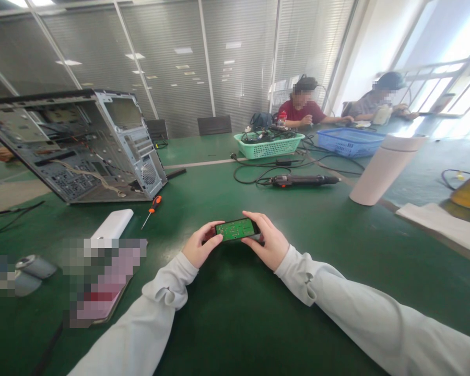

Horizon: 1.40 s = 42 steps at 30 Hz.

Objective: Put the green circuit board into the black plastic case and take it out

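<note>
Between my two hands is a small green circuit board in a dark frame or casing, its face turned up toward me. My left hand grips its left end, thumb on the near edge and fingers behind. The right end sits in my right hand, with the thumb below and the fingers along the far edge. The underside of the piece is hidden. Beyond my left hand an orange-handled screwdriver lies on the green table. Farther off, past the board, rests a black electric screwdriver with its cord.
An opened computer case stands at the left. Near it lie a white power bank-like block and a blurred pinkish item. A green basket of cables, a blue basket and a pink tumbler stand beyond. Two people sit across the table.
</note>
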### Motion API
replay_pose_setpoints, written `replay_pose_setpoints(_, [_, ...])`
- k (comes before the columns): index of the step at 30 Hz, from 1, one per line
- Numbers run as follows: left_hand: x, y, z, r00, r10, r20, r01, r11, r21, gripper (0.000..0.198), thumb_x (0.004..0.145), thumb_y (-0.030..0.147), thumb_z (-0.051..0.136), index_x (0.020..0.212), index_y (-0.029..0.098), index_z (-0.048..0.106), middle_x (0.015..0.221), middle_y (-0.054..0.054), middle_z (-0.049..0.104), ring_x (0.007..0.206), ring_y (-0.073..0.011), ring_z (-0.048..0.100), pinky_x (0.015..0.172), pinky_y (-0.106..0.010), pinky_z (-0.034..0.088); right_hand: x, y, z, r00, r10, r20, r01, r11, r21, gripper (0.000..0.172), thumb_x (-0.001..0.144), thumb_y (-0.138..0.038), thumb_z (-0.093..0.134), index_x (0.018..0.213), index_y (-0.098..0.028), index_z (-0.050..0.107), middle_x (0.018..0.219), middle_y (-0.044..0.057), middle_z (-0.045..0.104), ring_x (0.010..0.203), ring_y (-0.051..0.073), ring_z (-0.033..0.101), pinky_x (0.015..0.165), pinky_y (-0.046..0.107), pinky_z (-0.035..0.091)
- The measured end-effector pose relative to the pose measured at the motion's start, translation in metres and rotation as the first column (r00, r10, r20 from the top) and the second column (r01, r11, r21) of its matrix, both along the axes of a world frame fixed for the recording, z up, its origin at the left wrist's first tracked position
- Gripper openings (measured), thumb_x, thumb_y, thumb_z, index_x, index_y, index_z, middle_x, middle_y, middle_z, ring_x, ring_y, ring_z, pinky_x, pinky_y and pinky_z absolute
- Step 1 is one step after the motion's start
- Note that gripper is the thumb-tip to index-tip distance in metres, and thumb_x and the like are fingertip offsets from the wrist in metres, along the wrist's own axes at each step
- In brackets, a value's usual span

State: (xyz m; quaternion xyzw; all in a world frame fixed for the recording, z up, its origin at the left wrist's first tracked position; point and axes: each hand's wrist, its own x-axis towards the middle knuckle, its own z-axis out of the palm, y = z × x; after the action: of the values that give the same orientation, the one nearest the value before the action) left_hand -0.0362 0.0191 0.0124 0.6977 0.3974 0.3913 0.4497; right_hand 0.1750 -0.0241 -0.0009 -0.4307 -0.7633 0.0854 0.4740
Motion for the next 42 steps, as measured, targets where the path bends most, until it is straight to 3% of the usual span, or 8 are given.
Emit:
replay_pose_setpoints(3, [0.001,0.000,-0.001,1.000,0.020,-0.019,-0.019,1.000,0.007,0.041,0.069,0.040,0.061,0.103,0.017,0.065,0.092,-0.007,0.072,0.090,-0.0252,0.065,0.085,-0.037,0.050,0.000,0.001,-0.002,0.998,0.007,-0.061,-0.006,1.000,0.013,0.055,0.082,-0.016,0.059,0.133,-0.019,0.038,0.122,0.007,0.044,0.105,0.019,0.048,0.077,0.026,0.053])
replay_pose_setpoints(6, [0.001,0.001,-0.001,0.999,0.039,-0.033,-0.038,0.999,0.034,0.041,0.070,0.041,0.058,0.102,0.017,0.065,0.095,-0.007,0.071,0.091,-0.0253,0.065,0.086,-0.037,0.049,0.000,0.000,-0.003,0.995,0.039,-0.094,-0.036,0.999,0.028,0.039,0.085,-0.019,0.052,0.123,-0.019,0.044,0.122,0.007,0.044,0.101,0.018,0.049,0.062,0.020,0.051])
replay_pose_setpoints(10, [-0.001,0.000,0.000,0.997,0.053,-0.051,-0.049,0.996,0.078,0.044,0.075,0.041,0.051,0.111,0.017,0.060,0.101,-0.008,0.069,0.096,-0.0249,0.062,0.089,-0.037,0.047,-0.001,-0.002,-0.001,0.995,0.061,-0.078,-0.059,0.998,0.022,0.023,0.088,-0.023,0.046,0.111,-0.018,0.051,0.121,0.007,0.043,0.096,0.016,0.051,0.061,0.020,0.049])
replay_pose_setpoints(15, [-0.004,-0.002,-0.004,0.997,-0.028,-0.066,0.036,0.992,0.121,0.056,0.080,0.042,0.052,0.130,0.017,0.044,0.107,-0.009,0.064,0.094,-0.0237,0.061,0.088,-0.038,0.045,-0.001,-0.001,-0.003,0.989,0.041,-0.144,-0.047,0.998,-0.041,0.025,0.089,-0.030,0.047,0.110,-0.017,0.052,0.110,0.007,0.047,0.083,0.014,0.051,0.059,0.020,0.046])
replay_pose_setpoints(19, [-0.006,-0.003,-0.006,0.980,-0.066,-0.190,0.098,0.982,0.160,0.069,0.076,0.040,0.061,0.135,0.015,0.036,0.104,-0.009,0.063,0.085,-0.0209,0.060,0.082,-0.037,0.046,0.000,0.004,-0.009,0.964,0.029,-0.266,-0.083,0.977,-0.195,0.032,0.087,-0.038,0.049,0.110,-0.015,0.051,0.097,0.006,0.051,0.072,0.012,0.049,0.057,0.020,0.043])
replay_pose_setpoints(25, [-0.005,-0.001,-0.005,0.970,-0.076,-0.233,0.118,0.978,0.171,0.067,0.080,0.046,0.055,0.135,0.010,0.039,0.090,-0.009,0.066,0.077,-0.0207,0.060,0.075,-0.035,0.047,0.004,0.012,-0.009,0.873,0.019,-0.488,-0.292,0.822,-0.490,0.052,0.081,-0.057,0.047,0.110,-0.013,0.045,0.068,-0.001,0.044,0.051,0.008,0.042,0.044,0.017,0.036])
replay_pose_setpoints(34, [-0.004,0.000,-0.005,0.976,-0.022,-0.217,0.068,0.975,0.209,0.062,0.070,0.054,0.063,0.117,0.013,0.056,0.099,-0.010,0.066,0.082,-0.0207,0.061,0.075,-0.033,0.049,0.015,0.023,-0.001,0.859,0.048,-0.510,-0.403,0.677,-0.616,0.065,0.070,-0.072,0.054,0.097,-0.014,0.045,0.058,-0.004,0.040,0.044,0.007,0.039,0.038,0.014,0.032])
replay_pose_setpoints(42, [-0.003,0.000,-0.001,0.971,0.115,-0.210,-0.081,0.983,0.165,0.068,0.076,0.073,0.037,0.092,0.013,0.066,0.085,-0.011,0.071,0.087,-0.0272,0.064,0.080,-0.037,0.049,0.017,0.015,0.008,0.786,0.215,-0.580,-0.602,0.479,-0.639,0.081,0.062,-0.085,0.057,0.092,-0.012,0.040,0.072,0.006,0.056,0.049,0.008,0.046,0.039,0.013,0.031])
